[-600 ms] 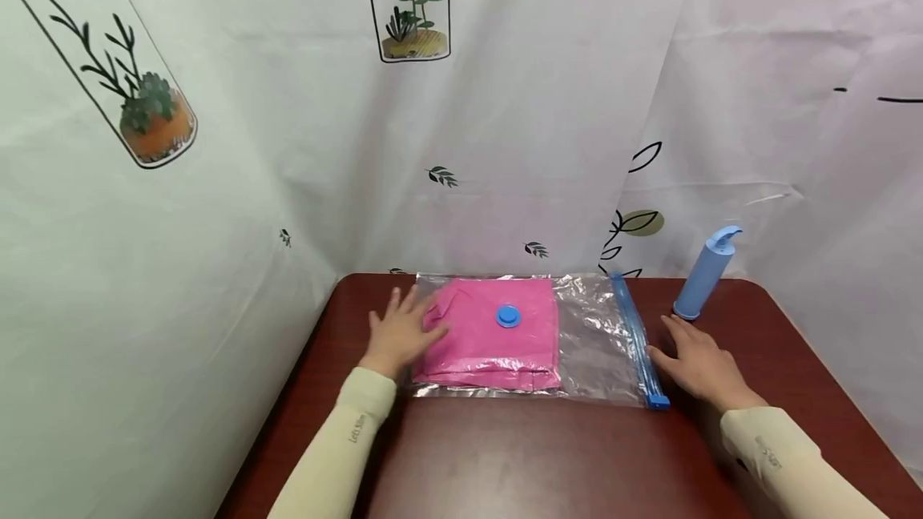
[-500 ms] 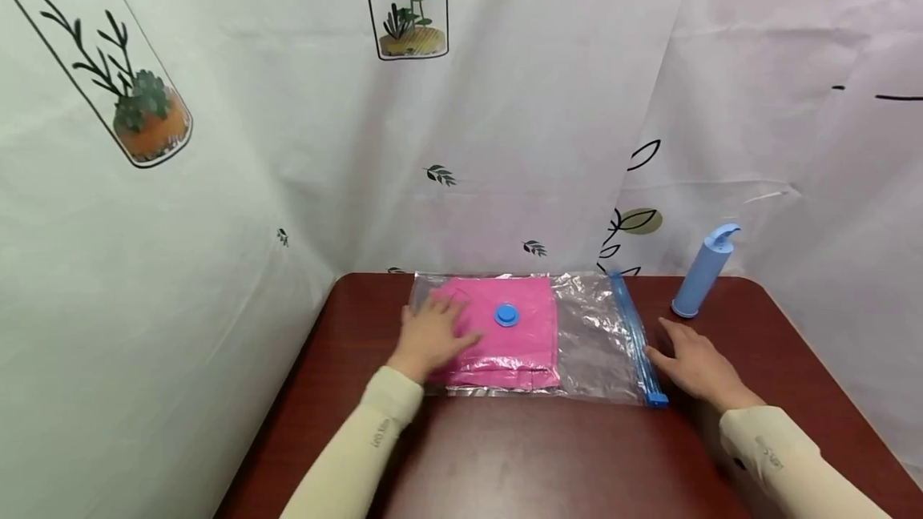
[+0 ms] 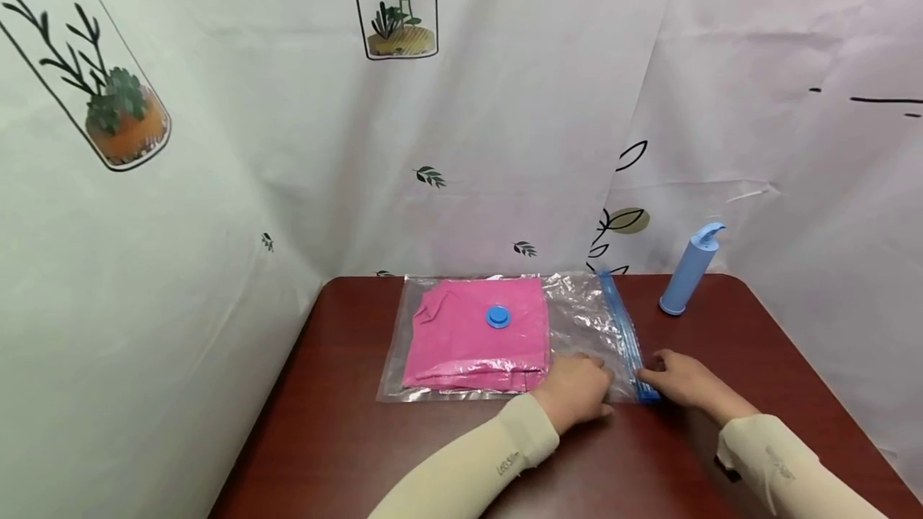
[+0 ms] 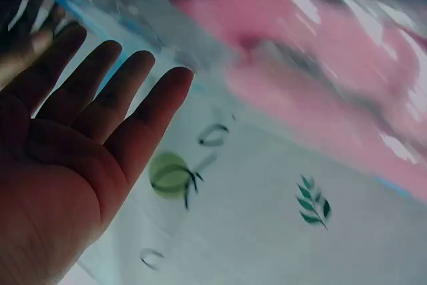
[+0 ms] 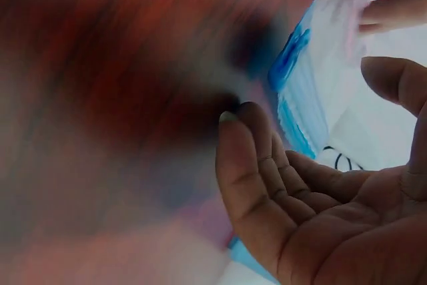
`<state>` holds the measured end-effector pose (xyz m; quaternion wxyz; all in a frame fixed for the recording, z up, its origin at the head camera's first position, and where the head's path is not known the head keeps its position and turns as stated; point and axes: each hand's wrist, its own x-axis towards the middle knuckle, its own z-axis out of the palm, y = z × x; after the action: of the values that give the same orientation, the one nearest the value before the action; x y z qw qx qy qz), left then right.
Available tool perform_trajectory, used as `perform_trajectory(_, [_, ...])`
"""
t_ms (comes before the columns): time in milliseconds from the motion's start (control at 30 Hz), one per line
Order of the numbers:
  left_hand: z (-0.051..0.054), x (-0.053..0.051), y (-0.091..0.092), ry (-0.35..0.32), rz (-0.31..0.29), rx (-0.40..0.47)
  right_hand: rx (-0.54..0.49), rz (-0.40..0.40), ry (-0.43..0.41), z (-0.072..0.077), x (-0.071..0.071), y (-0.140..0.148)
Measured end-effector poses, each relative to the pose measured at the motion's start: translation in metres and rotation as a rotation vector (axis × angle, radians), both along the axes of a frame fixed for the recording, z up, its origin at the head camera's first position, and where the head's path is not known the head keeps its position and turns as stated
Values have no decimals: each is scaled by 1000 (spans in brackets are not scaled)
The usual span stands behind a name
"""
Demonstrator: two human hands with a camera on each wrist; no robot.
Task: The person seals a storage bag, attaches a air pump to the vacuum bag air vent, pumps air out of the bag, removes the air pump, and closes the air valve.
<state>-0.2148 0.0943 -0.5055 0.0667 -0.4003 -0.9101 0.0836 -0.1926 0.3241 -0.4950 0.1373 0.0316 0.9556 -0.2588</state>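
Note:
A clear zip-top vacuum storage bag [image 3: 577, 319] lies flat on the table with a folded pink cloth [image 3: 461, 335] inside. A round blue valve [image 3: 497, 316] sits over the cloth. Along the bag's right edge runs a blue zip strip [image 3: 622, 327], with a blue slider [image 3: 647, 396] at its near end. My left hand [image 3: 575, 389] is over the bag's near edge, right of the cloth; its fingers look straight in the left wrist view. My right hand [image 3: 681, 379] is beside the zip strip, thumb and fingers apart [image 5: 313, 191], nothing visible between them.
A light blue hand pump [image 3: 690, 271] stands upright on the dark red-brown table [image 3: 346, 439], behind my right hand. White fabric with plant prints [image 3: 469, 142] hangs behind the table and along its sides.
My left hand has swept right, from the left part of the pink cloth to near the zip end. The right hand has shifted slightly nearer the slider. The head view has turned a little right.

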Motion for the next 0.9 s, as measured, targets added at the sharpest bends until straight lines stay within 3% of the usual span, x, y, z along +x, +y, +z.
perform_trajectory(200, [-9,6,23,98,-22,-16,-329,-69,-92,-5,1,6])
perform_trajectory(333, [-14,8,32,199,-62,2,-450,-101,-144,-10,2,11])
perform_trajectory(433, [-15,10,38,226,-84,19,-532,-114,-190,-11,3,19])
perform_trajectory(567, [-15,10,45,221,-99,51,-629,-157,-277,-8,8,29])
perform_trajectory(700, [-17,12,49,297,-153,97,-665,-218,-333,-8,12,34])
perform_trajectory(800, [-22,13,47,343,-188,111,-675,-213,-332,-11,11,31])
perform_trajectory(900, [-26,13,43,339,-179,102,-696,-199,-314,-15,7,25])
